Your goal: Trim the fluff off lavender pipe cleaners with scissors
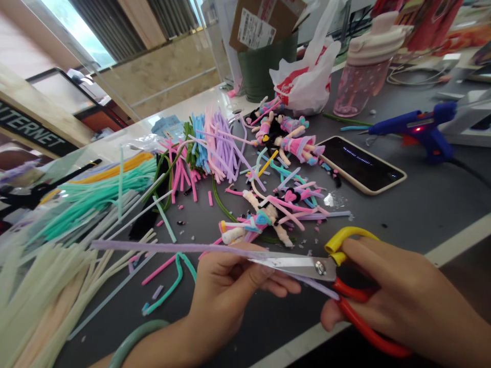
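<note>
My left hand [233,286] is closed around a lilac pipe cleaner [153,247], whose long end sticks out to the left. A pair of scissors [307,263] with one yellow and one red handle loop is in my right hand [406,286]. The scissor blades lie against the pipe cleaner beside my left fingertips, and its other end runs below the blades towards the red loop. Just beyond my left hand lies a small pipe-cleaner doll [261,220] with a pink and blue outfit.
Bundles of pipe cleaners [224,145] spread across the table's left and middle. More dolls [299,148] lie beside a phone [362,163]. A blue glue gun [425,130] with a lit red light stands at right, near a pink bottle [360,82] and a plastic bag [307,84].
</note>
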### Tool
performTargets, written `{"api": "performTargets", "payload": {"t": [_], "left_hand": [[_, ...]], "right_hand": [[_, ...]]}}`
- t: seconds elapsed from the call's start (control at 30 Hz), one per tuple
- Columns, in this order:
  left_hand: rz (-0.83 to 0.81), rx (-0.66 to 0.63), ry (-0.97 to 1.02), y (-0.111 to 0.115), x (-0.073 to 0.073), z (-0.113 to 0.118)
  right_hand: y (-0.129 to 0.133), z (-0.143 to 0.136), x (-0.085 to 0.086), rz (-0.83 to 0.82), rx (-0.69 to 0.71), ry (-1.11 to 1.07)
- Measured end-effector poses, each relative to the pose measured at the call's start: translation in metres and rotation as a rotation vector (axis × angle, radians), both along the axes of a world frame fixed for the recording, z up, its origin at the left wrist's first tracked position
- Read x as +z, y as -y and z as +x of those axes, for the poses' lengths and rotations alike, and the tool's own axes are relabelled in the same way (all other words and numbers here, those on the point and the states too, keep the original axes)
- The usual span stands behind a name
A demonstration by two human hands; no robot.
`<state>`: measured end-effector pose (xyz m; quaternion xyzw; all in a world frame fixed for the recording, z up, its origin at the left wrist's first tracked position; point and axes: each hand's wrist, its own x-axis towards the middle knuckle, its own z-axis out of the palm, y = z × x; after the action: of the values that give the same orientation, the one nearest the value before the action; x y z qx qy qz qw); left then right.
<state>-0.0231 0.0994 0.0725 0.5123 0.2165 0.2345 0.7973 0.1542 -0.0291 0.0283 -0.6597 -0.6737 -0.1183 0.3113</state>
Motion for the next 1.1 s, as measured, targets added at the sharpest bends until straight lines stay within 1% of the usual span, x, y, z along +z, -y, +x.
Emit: {"api": "performTargets", "payload": {"t": [0.3, 0.53, 0.7, 0.83, 0.93, 1.1], "left_hand": [[-0.026, 0.013, -0.016, 0.001, -0.001, 0.000], [-0.004, 0.041, -0.050, 0.000, 0.000, 0.001], [0.089, 0.118, -0.083, -0.003, 0.002, 0.000], [0.108, 0.169, -0.089, -0.003, 0.003, -0.001], [0.115, 0.175, -0.086, -0.003, 0.002, -0.001], [0.096, 0.149, -0.072, -0.007, 0.002, 0.001]], "right_hand": [[0.000, -0.002, 0.000, -0.009, -0.014, -0.016], [0.000, 0.002, -0.001, -0.020, -0.014, -0.040], [0.003, 0.007, -0.004, -0.044, -0.054, -0.088], [0.004, 0.008, -0.006, -0.059, -0.069, -0.093], [0.003, 0.009, -0.004, -0.067, -0.049, -0.071], [0.001, 0.011, -0.001, -0.058, -0.025, -0.040]]}}
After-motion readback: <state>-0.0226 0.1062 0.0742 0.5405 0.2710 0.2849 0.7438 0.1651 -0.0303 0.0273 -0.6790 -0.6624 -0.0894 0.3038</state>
